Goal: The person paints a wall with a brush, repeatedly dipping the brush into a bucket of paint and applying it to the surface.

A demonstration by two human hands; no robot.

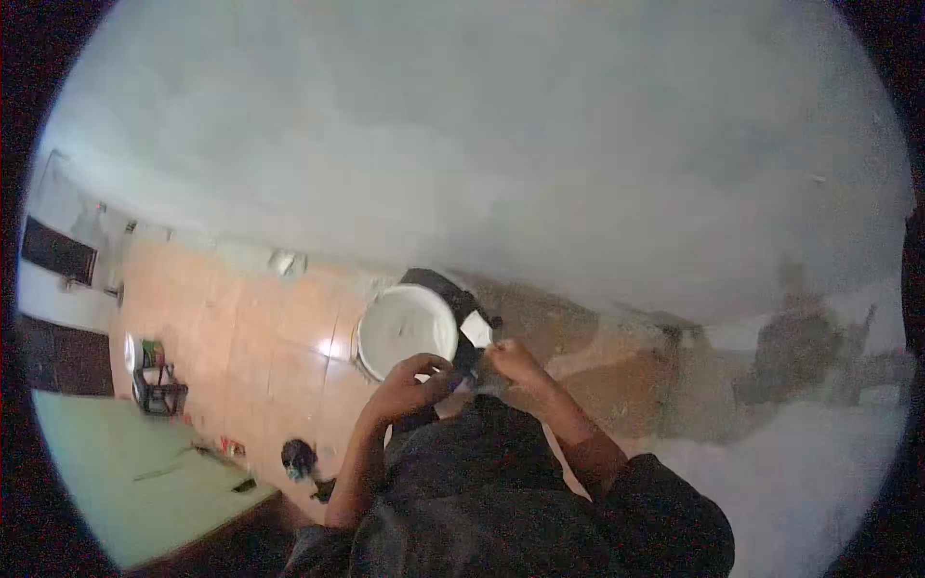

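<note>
A round white bucket (pixel 408 332) is in front of me, its open top facing up and pale material inside. My left hand (pixel 421 383) is closed at the bucket's near right rim, fingers curled over the edge; the fingertips are blurred. To the right of the bucket, my right hand (pixel 515 362) is closed around the lower end of a putty knife (pixel 477 329). Its flat white blade points up and left, apart from the bucket. The handle is mostly hidden in my fist. Dark material lies behind the bucket and blade.
A smooth grey-white wall (pixel 462 144) rises ahead. Orange tiles cover the floor (pixel 241 347). At the lower left is a pale green tabletop (pixel 145 472) with small items. A dark stand (pixel 159 390) is beyond it, and a dark round object (pixel 298 456) is on the floor.
</note>
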